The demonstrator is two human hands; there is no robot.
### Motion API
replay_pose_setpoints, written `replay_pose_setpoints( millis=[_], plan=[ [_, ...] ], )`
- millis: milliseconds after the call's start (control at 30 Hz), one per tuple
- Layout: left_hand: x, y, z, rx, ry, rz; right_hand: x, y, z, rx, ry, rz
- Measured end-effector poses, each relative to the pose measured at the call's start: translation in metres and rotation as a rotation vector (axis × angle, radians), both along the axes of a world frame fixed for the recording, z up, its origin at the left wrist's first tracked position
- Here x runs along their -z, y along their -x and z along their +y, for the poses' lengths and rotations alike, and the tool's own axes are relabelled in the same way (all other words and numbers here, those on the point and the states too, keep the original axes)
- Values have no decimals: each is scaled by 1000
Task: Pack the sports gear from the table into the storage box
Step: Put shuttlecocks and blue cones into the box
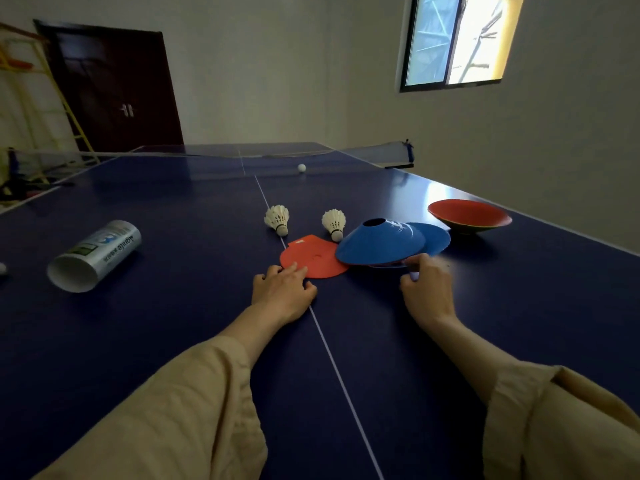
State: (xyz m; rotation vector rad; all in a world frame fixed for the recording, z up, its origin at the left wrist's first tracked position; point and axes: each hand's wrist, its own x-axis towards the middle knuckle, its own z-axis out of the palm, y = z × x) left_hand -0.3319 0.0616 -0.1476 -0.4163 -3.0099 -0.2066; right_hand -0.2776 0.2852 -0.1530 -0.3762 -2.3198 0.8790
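A blue disc cone (pixel 379 242) sits tilted on a second blue cone (pixel 434 237), partly over a flat red disc (pixel 313 258). My right hand (pixel 427 289) pinches the blue cone's near rim. My left hand (pixel 282 289) rests on the table, its straight fingertips touching the red disc's near edge. Two white shuttlecocks (pixel 278 220) (pixel 334 223) stand just behind the discs. A red cone (pixel 469 216) lies upside down to the right. A white shuttlecock tube (pixel 95 254) lies on its side at the left. No storage box is in view.
All of this lies on a dark blue table-tennis table (pixel 173 306). A white ball (pixel 301 167) sits near the net (pixel 367 152). A dark door and a yellow climbing frame (pixel 52 98) stand beyond the far left edge. Another white ball shows at the left edge (pixel 2 268).
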Motion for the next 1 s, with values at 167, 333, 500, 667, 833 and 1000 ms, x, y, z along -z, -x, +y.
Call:
replay_pose_setpoints(
  millis=[167, 333, 500, 667, 833, 1000],
  plan=[
    [-6, -13, -4, 7, 17, -70, 1, -34, -4, -18, 141, 27],
    [-3, -25, -3, -8, 34, -89, -5, -68, 1, -8, 339, 14],
    [-5, -17, 4, -108, -49, -10, -11, -69, 0, -12, 393, 23],
    [-9, 11, 25, -391, -280, -21, -7, -58, 2, 24, 412, 32],
    [-6, 27, 29, -498, -238, -55, -2, -52, 4, 47, 382, 20],
    [-7, 29, 26, -427, -309, -86, 0, -52, 6, 37, 381, 18]
  ],
)
